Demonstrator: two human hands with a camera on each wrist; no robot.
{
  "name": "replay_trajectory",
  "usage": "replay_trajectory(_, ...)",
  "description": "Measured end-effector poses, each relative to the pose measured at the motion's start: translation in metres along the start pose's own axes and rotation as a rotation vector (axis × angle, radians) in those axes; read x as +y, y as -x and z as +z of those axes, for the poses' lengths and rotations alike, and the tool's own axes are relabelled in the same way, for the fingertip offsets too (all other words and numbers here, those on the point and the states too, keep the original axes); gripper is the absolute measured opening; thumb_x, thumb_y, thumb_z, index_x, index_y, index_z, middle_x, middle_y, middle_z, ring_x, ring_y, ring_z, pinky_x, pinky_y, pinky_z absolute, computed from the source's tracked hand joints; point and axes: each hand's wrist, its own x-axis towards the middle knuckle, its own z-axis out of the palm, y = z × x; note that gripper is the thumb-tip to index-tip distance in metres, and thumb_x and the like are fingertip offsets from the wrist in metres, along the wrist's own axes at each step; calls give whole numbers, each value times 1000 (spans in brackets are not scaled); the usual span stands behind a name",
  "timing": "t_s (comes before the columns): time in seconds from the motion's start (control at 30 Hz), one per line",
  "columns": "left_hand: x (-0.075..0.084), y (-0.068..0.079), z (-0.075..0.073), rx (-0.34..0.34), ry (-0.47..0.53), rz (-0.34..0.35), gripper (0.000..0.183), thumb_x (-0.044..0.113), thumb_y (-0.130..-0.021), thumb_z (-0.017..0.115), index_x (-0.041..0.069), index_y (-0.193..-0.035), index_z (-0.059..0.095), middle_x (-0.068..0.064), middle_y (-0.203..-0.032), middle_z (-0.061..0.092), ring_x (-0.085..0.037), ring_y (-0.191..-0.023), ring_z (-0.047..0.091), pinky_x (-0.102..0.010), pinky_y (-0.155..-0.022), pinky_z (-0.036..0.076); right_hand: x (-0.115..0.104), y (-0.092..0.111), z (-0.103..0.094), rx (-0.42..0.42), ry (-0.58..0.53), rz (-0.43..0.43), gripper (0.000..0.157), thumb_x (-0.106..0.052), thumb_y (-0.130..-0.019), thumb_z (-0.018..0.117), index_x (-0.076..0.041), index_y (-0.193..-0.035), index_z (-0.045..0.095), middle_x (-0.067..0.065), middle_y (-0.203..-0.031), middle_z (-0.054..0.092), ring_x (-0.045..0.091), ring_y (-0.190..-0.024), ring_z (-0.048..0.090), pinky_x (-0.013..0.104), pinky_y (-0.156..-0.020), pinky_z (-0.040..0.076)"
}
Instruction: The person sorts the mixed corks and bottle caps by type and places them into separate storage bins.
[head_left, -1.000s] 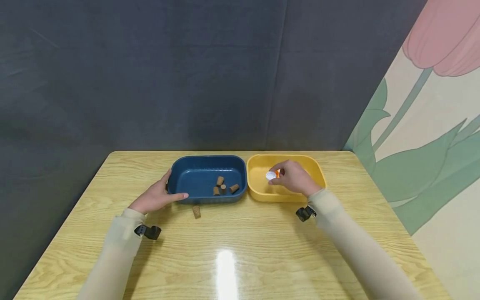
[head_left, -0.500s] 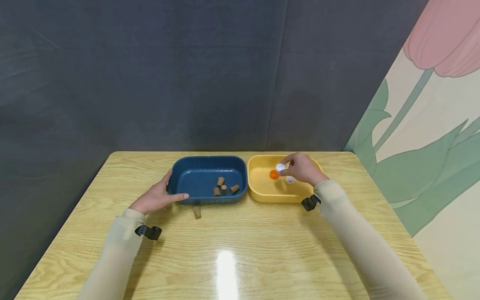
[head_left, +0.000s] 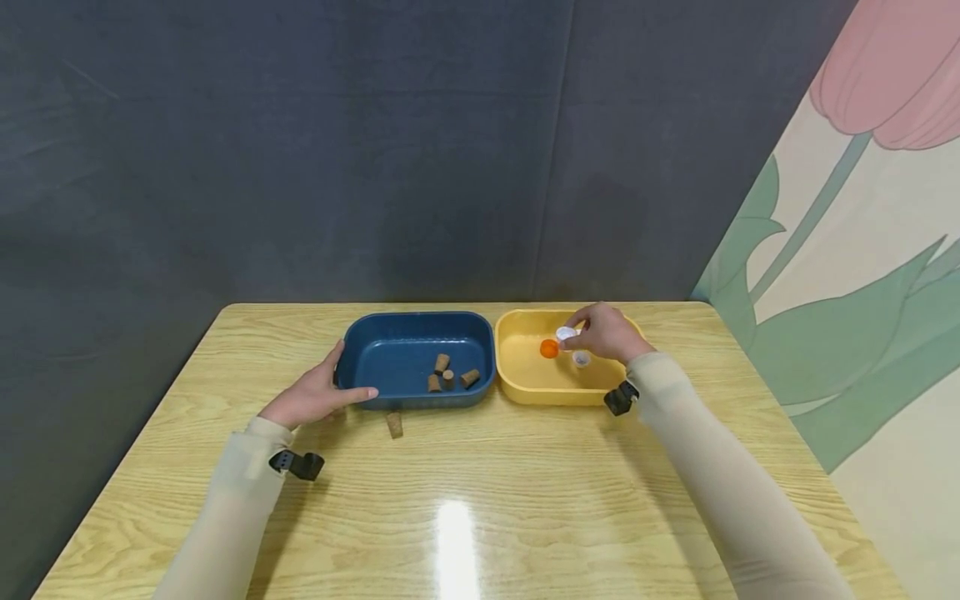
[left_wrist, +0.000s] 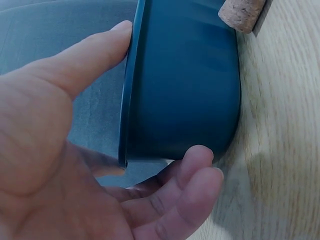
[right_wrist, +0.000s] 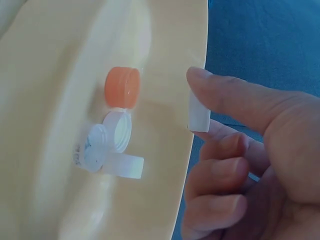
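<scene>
My left hand (head_left: 309, 396) holds the left end of a dark blue tray (head_left: 390, 358), thumb on its front rim. In the left wrist view the other fingers bend against the tray's outer wall. Over a yellow tray (head_left: 517, 377), my right hand (head_left: 606, 332) pinches a white bottle cap (right_wrist: 199, 112) between thumb and index finger. Below it, an orange bottle cap (right_wrist: 120, 87) and several white ones, such as a white cap (right_wrist: 93, 147) with faint print, lie on the tray floor. The head view shows the lower white cap (head_left: 581, 358) partly beside the hand.
Several corks (head_left: 447, 377) lie in the right front part of the blue tray. Another cork (head_left: 394, 425) lies on the wooden table (head_left: 360, 517) just in front of it. The two trays stand side by side near the table's back edge, before a dark curtain (head_left: 300, 167).
My right hand has shifted right and slightly back with the white cap, bringing the orange and a lower white cap into sight. The left hand and blue tray keep their places.
</scene>
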Motion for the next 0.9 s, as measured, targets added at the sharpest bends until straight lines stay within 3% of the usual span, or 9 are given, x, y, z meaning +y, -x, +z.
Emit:
replay_trajectory(0.27,0,-1,-1,-9,1,-2,116,52,-91,69,6,-158,-15,-31,-162,5,-36,-103,57,-37,-76,51,2,-5,-2,-11,18,3,33,-24,-86,80,-2,-109,73,10,-90,61,22,-75,46,32,-64,38)
replay_trajectory(0.47,0,0,-1,-20,43,-3,113,45,-94,68,10,-157,-18,-31,-156,18,-29,-71,55,-38,-63,48,7,-11,0,-27,41,14,35,-27,-87,80,-3,-111,73,12,-101,64,23,-81,48,33,-69,41)
replay_trajectory(0.6,1,0,0,-22,61,1,112,45,-94,68,10,-157,-18,-30,-121,47,-24,-62,50,-37,-60,45,6,-13,1,-35,47,21,37,-28,-87,79,-2,-113,72,13,-106,64,23,-84,49,34,-72,42)
replay_trajectory(0.7,1,0,0,-18,63,-2,114,47,-93,69,9,-158,-17,-21,-98,49,-24,-63,50,-37,-59,45,5,-12,1,-38,52,24,39,-28,-87,79,-2,-115,71,15,-109,64,24,-84,49,36,-74,43)
replay_trajectory(0.9,0,-1,0,-22,69,-10,113,45,-94,69,10,-158,-18,-10,-76,48,-25,-64,49,-37,-60,44,2,-12,1,-54,56,18,47,-28,-89,77,1,-125,66,22,-129,61,31,-101,56,46,-90,47)
